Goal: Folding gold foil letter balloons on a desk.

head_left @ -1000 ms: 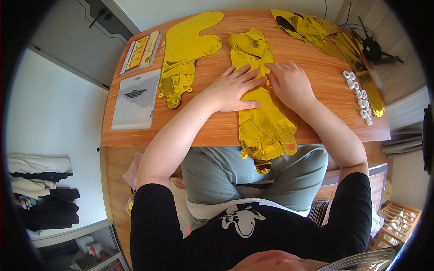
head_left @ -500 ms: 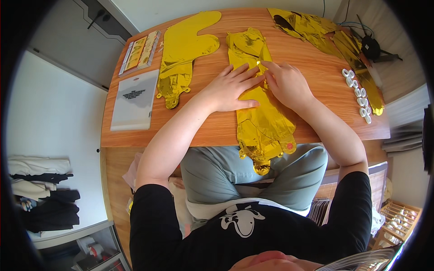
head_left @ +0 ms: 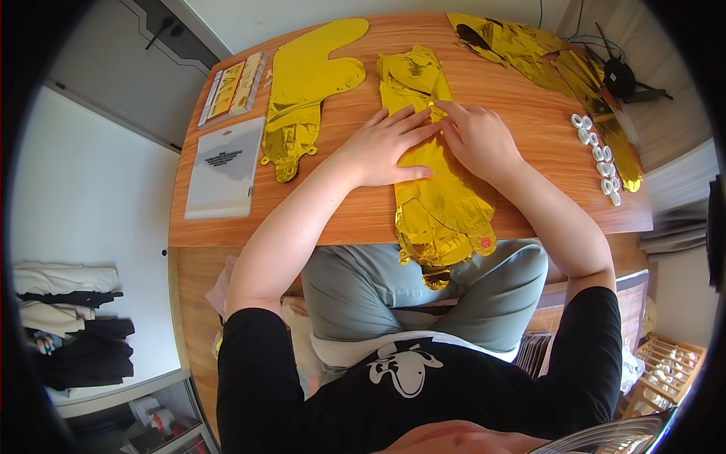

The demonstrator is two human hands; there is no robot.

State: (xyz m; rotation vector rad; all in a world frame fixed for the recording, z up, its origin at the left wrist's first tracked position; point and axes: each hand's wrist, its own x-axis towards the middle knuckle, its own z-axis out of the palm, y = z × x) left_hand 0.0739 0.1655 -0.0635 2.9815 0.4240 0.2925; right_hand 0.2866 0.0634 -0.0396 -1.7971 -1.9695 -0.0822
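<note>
A flat gold foil balloon (head_left: 442, 189) lies lengthwise in front of me, its crumpled near end hanging over the table edge above my lap. My left hand (head_left: 389, 147) rests on its middle, palm down with the fingers spread. From the other side my right hand (head_left: 480, 140) touches the foil with its index fingertip, just beyond the left fingertips. Its thumb is apart from the index finger, and the other fingers are partly hidden. Neither hand visibly grips anything. A second flat gold foil balloon (head_left: 299, 87), with a curved outline, lies to the left.
On the left of the wooden table (head_left: 355, 219) are a clear plastic sleeve (head_left: 223, 174) and a flat box (head_left: 231, 91). More gold foil (head_left: 514, 49) lies at the far right. White ribbon rolls (head_left: 603, 155) sit near the right edge, below a black device with antennas (head_left: 620, 79).
Both hands stay nearly in place on the foil. The balloon has shifted very slightly left, and its overhanging end has tipped a little.
</note>
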